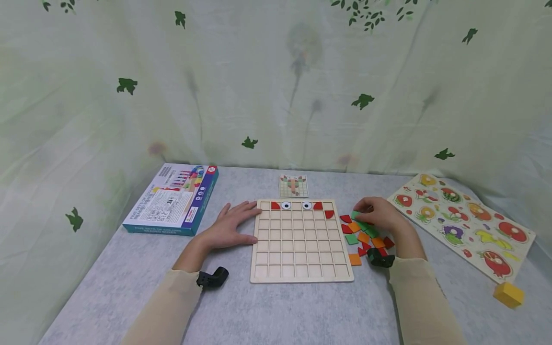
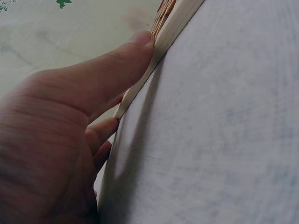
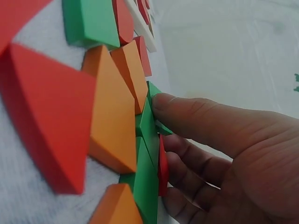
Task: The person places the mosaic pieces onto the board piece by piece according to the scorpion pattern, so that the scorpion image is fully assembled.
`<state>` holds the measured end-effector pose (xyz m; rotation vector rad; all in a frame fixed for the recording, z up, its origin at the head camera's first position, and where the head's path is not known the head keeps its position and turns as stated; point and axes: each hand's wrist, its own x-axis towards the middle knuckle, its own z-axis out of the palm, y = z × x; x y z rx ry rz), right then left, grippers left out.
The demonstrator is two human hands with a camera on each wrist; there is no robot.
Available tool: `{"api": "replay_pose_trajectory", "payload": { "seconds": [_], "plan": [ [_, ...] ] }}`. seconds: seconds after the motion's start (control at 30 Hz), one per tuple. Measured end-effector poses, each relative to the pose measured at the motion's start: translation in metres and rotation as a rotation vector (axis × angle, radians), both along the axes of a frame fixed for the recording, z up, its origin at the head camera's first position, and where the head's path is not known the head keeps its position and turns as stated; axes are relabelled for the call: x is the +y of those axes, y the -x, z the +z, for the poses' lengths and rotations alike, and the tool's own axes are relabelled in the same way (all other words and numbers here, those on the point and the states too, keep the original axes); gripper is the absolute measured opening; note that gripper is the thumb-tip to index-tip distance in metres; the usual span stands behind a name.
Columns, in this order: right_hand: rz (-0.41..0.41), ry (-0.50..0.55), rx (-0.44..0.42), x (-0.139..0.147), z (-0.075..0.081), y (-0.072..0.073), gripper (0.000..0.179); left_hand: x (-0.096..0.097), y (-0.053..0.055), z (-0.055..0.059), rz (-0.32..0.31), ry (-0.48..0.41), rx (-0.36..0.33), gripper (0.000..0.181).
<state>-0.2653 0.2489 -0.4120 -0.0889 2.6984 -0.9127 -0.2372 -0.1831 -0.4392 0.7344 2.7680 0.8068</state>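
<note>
Grid board [image 1: 298, 235] sits on the tabletop [image 1: 280, 314], left hand [image 1: 227, 227] spread at its left edge; right of it, the right hand [image 1: 383, 215] touches a green tile [image 3: 161, 124], pinch unclear. Lift 1 by its edges, board steadied.

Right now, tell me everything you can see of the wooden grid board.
The grid board is pale and looks wooden, with a raised rim around rows of square cells. It lies flat on the table. Three red pieces and two eye pieces sit near its far edge; most cells are bare. The left hand touches its left edge, and loose coloured pieces lie beside its right.
</note>
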Motion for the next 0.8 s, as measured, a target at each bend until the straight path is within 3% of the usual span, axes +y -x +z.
{"api": "replay_pose_trajectory", "payload": {
  "seconds": [0.37,0.8],
  "plan": [
    [-0.032,0.024,0.045,-0.003,-0.006,0.001,0.022,0.000,-0.001,0.001,0.001,0.003,-0.003,0.080],
    [-0.055,0.074,0.085,-0.012,-0.001,0.000,0.020,0.001,0.000,0.001,0.006,0.008,-0.010,0.080]
  ]
}}
